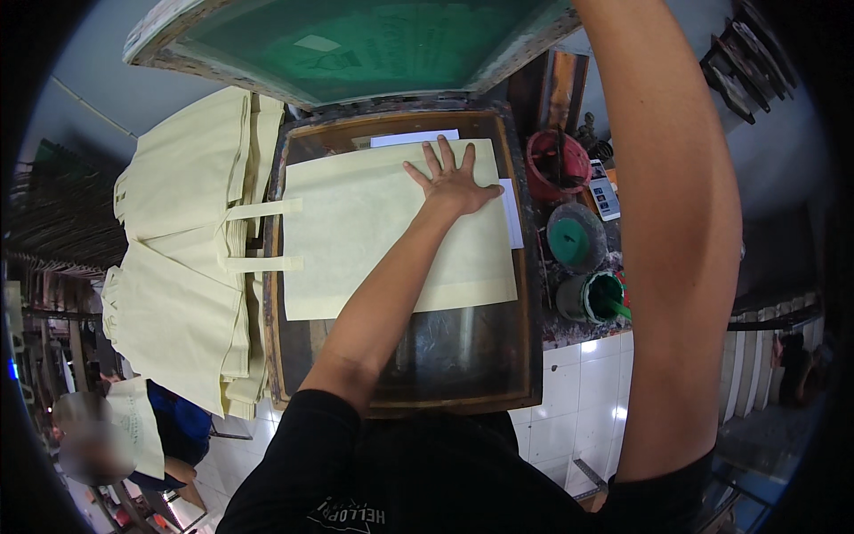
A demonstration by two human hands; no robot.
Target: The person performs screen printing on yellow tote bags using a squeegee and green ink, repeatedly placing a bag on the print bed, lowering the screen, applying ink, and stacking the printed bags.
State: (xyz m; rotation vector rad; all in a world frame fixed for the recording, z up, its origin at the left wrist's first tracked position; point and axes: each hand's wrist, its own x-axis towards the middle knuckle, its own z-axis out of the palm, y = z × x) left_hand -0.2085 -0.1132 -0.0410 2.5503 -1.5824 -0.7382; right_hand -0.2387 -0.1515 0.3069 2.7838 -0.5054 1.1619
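My left hand [455,189] lies flat with spread fingers on a cream fabric tote bag [374,240], near its far right corner. The bag rests on a dark, wood-edged printing board [418,356], its two handles pointing left. White paper [511,218] shows at the bag's right edge, and another white strip [414,138] at its far edge. Beyond the board a screen-printing frame [374,49] with green mesh is tilted up. My right forearm [672,178] reaches up past the frame's right end; the hand itself is outside the picture.
Stacked cream bags [191,178] stand left of the board. On the right are a red bucket [556,165], a phone [605,191], a bowl of green ink [569,238] and a green-stained tub [594,296]. Another person [160,436] is at the lower left.
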